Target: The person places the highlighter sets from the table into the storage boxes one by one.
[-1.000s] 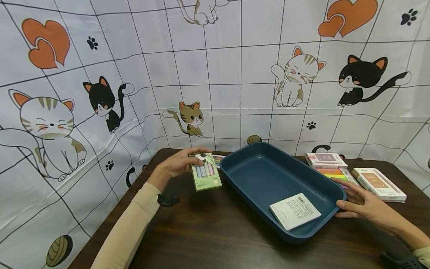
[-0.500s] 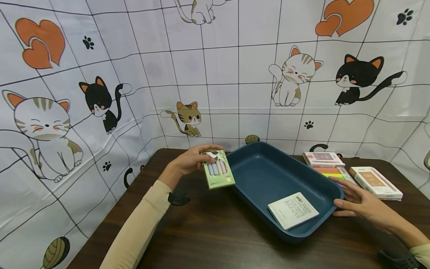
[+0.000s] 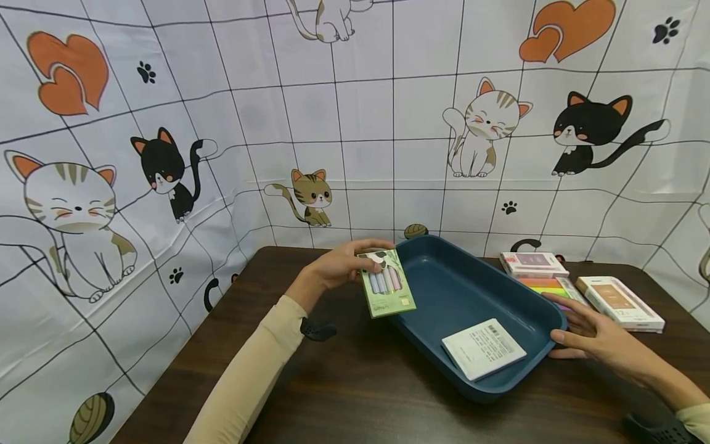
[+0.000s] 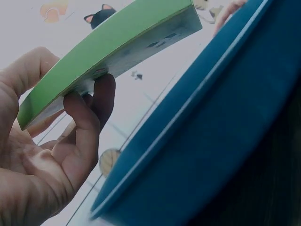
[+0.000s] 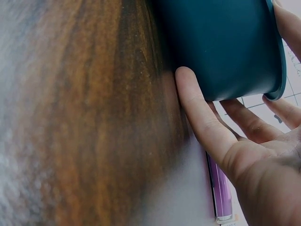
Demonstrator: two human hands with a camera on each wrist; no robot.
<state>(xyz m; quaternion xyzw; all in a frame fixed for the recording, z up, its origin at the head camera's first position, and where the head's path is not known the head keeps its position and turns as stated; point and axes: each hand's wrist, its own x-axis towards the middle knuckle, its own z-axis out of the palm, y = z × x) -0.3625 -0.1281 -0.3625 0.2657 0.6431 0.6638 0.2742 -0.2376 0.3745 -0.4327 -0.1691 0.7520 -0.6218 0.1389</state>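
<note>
In the head view, my left hand (image 3: 344, 266) grips a thin green box (image 3: 390, 296) by its upper left part, thumb on the front face. Pastel sticks and a black-and-white animal are printed on it. The left wrist view shows the fingers curled against the back of this box (image 4: 113, 47). It is held tilted, over the left rim of a blue plastic bin (image 3: 444, 283). My right hand (image 3: 601, 336) touches the bin's near right corner with spread, fairly straight fingers, which also show around the bin (image 5: 225, 47) in the right wrist view.
A white box (image 3: 484, 349) with printed text and a barcode lies inside the bin's near end. Right of the bin lie a pink-and-white box (image 3: 534, 264), a rainbow-striped pack (image 3: 546, 285) and a white-and-brown box (image 3: 621, 302). Behind the dark wood table (image 3: 355, 382) hangs a cat-print cloth (image 3: 366, 123).
My left hand has carried the green box rightward, from left of the bin to its left rim. The right hand stays at the bin's corner.
</note>
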